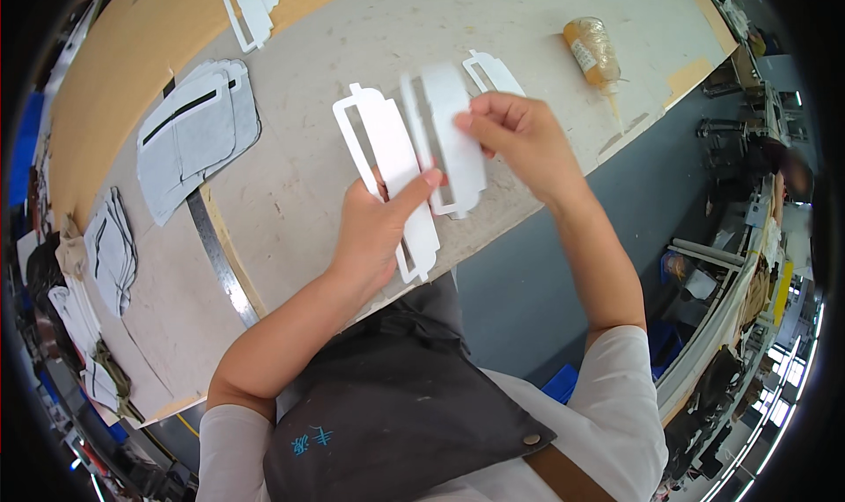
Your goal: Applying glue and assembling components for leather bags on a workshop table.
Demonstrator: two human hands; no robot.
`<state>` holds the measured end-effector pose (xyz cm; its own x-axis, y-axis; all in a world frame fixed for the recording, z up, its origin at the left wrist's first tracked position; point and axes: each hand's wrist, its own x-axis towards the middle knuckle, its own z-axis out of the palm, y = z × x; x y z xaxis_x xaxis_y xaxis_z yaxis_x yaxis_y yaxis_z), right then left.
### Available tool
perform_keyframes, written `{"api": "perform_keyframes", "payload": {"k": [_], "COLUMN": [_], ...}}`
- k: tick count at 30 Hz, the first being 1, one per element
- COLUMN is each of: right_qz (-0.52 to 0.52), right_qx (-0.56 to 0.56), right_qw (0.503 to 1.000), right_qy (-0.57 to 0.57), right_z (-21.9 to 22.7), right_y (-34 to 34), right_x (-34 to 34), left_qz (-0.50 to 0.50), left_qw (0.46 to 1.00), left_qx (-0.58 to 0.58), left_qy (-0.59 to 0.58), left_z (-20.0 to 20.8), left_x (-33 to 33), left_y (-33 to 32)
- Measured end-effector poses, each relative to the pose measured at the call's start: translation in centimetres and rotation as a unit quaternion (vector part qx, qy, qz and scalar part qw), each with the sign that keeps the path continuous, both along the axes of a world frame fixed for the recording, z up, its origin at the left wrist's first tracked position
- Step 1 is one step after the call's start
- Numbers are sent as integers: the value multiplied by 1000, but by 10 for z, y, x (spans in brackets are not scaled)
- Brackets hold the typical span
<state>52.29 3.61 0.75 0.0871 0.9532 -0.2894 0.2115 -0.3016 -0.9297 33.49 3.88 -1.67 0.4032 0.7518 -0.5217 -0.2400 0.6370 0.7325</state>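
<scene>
My left hand (374, 231) is closed on a long white cut-out piece (398, 154), thin and flat, with a narrow slot along its left side. The thumb lies across the front of it, near the piece's right edge. Between thumb and fingers, my right hand (526, 139) pinches a second slotted white cut-out (461, 146) by its right side. Motion blurs this one, and its lower left part is close to my left thumb; whether they touch I cannot tell. Behind it, a similar white piece (500, 73) lies on the worktable (299, 141).
Grey fabric-like panels (198, 128) with dark slots lie stacked at the left, beside a smaller stack (113, 251). More white cut-outs (251, 14) lie at the far left. A bottle of amber liquid (591, 51) rests on its side near the table's right edge. A metal strip (218, 260) crosses the left side.
</scene>
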Motion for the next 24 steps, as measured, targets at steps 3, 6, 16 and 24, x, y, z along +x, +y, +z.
{"api": "perform_keyframes", "payload": {"k": [3, 6, 16, 24], "right_qz": [9, 72, 118, -70], "right_qx": [-15, -84, 49, 209], "right_qw": [1000, 986, 988, 950], "right_qy": [-5, -128, -82, 222], "right_z": [-2, -10, -8, 29], "right_y": [10, 9, -36, -18], "right_x": [22, 31, -43, 15], "left_qz": [12, -2, 95, -13], "left_qw": [998, 999, 994, 1000], "left_qx": [-55, -30, -40, -22], "left_qy": [-26, 19, -19, 15], "left_z": [2, 1, 5, -11], "left_x": [-19, -33, -17, -69], "left_y": [8, 8, 4, 24]}}
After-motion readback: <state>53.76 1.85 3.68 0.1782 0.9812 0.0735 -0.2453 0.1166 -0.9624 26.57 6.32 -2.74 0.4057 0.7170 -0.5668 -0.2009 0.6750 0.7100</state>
